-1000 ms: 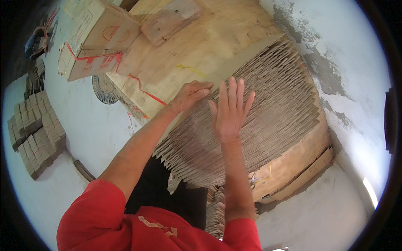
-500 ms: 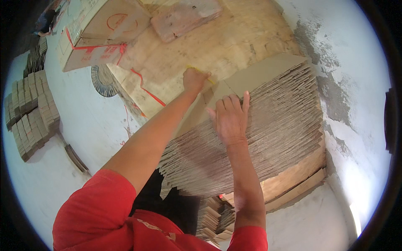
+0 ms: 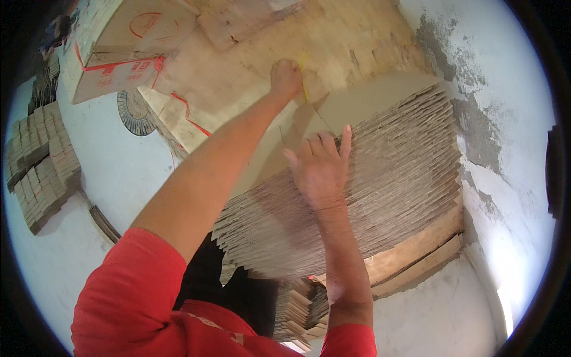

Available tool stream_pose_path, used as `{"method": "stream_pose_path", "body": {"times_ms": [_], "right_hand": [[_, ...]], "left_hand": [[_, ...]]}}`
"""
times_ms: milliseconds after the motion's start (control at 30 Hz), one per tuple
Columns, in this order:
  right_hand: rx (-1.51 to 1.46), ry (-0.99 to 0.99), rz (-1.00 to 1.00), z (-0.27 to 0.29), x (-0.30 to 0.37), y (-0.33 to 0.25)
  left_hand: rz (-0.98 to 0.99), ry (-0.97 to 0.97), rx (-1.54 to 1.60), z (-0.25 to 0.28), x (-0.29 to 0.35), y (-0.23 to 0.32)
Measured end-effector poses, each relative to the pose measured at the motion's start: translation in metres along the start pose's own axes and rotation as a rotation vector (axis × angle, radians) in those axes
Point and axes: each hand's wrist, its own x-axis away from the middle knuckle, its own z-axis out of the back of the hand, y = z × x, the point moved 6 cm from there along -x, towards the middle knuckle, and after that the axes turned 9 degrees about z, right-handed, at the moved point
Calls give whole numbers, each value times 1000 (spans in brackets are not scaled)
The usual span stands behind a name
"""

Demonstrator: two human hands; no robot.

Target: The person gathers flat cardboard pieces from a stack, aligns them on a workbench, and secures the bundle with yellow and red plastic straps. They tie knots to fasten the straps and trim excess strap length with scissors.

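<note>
A thick fanned stack of flat cardboard sheets (image 3: pixel 392 172) lies in overlapping rows on a wooden board (image 3: pixel 238 74). My right hand (image 3: pixel 320 166) rests flat on it near the far edge, fingers spread. Beyond the stack's far edge, my left hand (image 3: pixel 286 77) is closed beside a thin yellow strip (image 3: pixel 306 83), which it appears to hold. What lies inside the left fist is hidden. The strip stands over the top sheet (image 3: pixel 369 101), whose slits and broad flat face show between the two hands.
A large cardboard box (image 3: pixel 113 77) with red strapping (image 3: pixel 189 113) stands at the far left. A flattened brown piece (image 3: pixel 238 21) lies at the back. More cardboard bundles (image 3: pixel 44 154) sit on the floor at left, and a peeling wall (image 3: pixel 476 131) borders the right.
My left hand has moved farther away, and the yellow strip has turned from slanting to nearly upright in view. The right hand keeps its place on the stack. The whole view has shifted slightly.
</note>
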Motion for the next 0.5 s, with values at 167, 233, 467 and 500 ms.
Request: {"method": "stream_pose_path", "body": {"times_ms": [167,233,467,500], "right_hand": [[-26,28,-3,0,4,3],[-22,-1,-9,0,0,3],[-25,18,-37,-2,1,7],[-37,9,-37,-1,1,6]], "left_hand": [[245,-41,445,4,-21,38],[284,-139,560,5,-25,48],[-30,-760,685,8,41,100],[-34,-786,664,15,50,101]]}}
